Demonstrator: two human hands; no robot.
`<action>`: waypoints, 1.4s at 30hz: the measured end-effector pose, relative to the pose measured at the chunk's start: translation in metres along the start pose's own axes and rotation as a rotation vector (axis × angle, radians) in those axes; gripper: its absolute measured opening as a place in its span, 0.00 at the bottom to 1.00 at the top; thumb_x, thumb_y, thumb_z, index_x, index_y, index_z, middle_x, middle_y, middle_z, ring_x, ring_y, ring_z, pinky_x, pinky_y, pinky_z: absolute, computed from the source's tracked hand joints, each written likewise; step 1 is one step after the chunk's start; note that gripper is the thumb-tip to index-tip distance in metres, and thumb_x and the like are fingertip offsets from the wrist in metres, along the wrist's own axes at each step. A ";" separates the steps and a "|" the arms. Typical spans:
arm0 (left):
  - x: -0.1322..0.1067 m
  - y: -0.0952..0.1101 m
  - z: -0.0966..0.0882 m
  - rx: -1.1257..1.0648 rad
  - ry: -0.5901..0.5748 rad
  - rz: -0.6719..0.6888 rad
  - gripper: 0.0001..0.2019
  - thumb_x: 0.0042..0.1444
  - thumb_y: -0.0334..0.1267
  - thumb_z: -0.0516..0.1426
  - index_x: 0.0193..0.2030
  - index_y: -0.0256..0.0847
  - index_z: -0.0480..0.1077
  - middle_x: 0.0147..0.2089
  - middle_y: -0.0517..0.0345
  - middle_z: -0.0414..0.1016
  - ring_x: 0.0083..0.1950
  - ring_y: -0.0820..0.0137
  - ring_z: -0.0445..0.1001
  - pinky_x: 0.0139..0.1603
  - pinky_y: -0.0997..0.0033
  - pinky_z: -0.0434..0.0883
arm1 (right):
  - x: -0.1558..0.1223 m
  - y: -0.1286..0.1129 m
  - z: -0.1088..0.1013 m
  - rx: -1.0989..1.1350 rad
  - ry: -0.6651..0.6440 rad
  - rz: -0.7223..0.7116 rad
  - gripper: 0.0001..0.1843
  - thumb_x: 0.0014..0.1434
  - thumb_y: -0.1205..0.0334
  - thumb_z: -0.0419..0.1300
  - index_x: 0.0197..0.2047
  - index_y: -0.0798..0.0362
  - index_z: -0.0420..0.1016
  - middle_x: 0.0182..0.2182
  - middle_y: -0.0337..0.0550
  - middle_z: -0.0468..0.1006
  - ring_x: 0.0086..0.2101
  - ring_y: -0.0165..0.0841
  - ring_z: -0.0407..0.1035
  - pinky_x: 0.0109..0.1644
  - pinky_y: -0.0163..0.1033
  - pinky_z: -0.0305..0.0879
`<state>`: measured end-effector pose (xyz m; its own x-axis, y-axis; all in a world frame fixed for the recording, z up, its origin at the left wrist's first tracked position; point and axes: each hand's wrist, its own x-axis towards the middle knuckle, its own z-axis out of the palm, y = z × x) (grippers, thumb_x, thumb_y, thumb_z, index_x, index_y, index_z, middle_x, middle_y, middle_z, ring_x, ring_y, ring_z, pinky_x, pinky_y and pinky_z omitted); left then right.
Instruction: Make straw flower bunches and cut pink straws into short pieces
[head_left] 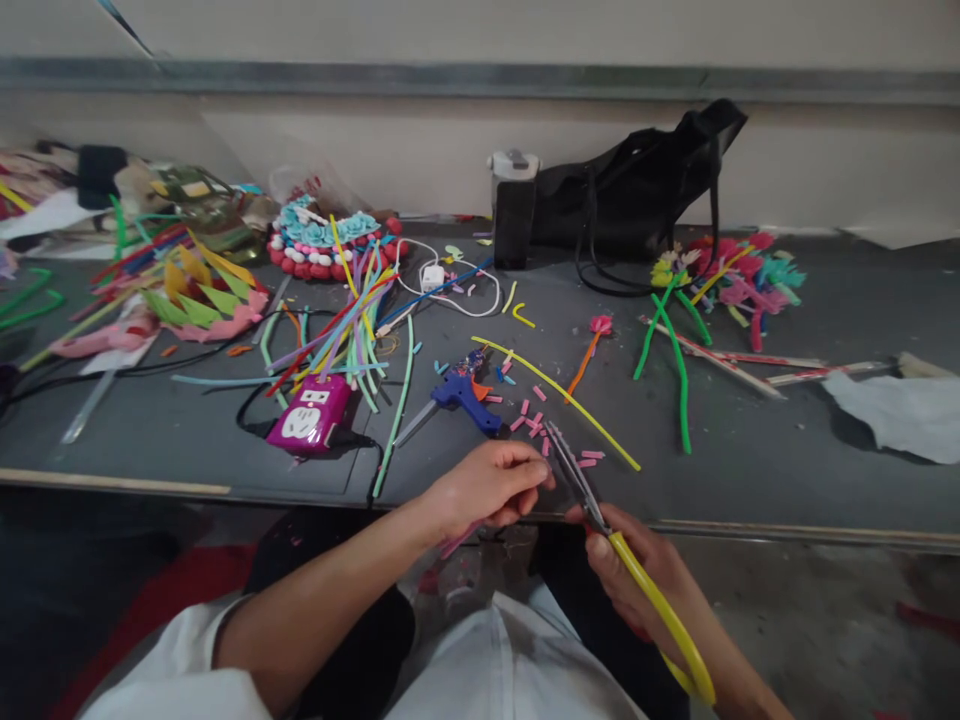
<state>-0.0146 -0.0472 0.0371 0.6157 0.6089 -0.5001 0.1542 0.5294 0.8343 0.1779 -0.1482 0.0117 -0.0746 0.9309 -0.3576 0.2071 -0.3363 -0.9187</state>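
Note:
My left hand (499, 485) is closed near the table's front edge, thumb and fingers pinched together. A pink pipe cleaner (460, 541) pokes out below it, with most of its length hidden by the hand. My right hand (637, 575) grips scissors (651, 590) with yellow handles. Their blades point up and away, just right of my left fingertips, and look slightly parted. Short pink pipe cleaner pieces (535, 424) lie scattered beyond the blades. A blue glue gun (466, 396) rests on its side behind my left hand.
A purple power socket (311, 415) and a pile of coloured pipe cleaners (360, 320) lie left. A long yellow pipe cleaner (562, 395) crosses the middle. Behind stand a dark bottle (513, 215) and a black bag (630, 190). Pipe cleaner flowers (750, 275) lie right.

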 end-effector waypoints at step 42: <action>-0.016 -0.005 0.012 0.248 -0.263 -0.123 0.13 0.56 0.48 0.54 0.30 0.38 0.65 0.22 0.67 0.61 0.19 0.81 0.56 0.20 0.79 0.54 | 0.010 -0.017 0.023 0.247 0.070 0.014 0.21 0.58 0.50 0.61 0.50 0.52 0.64 0.18 0.28 0.60 0.15 0.24 0.54 0.16 0.30 0.55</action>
<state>-0.0162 -0.0668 0.0440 0.7530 0.3602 -0.5506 0.4021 0.4105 0.8184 0.1509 -0.1364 0.0196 -0.0044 0.9307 -0.3656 -0.0380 -0.3655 -0.9300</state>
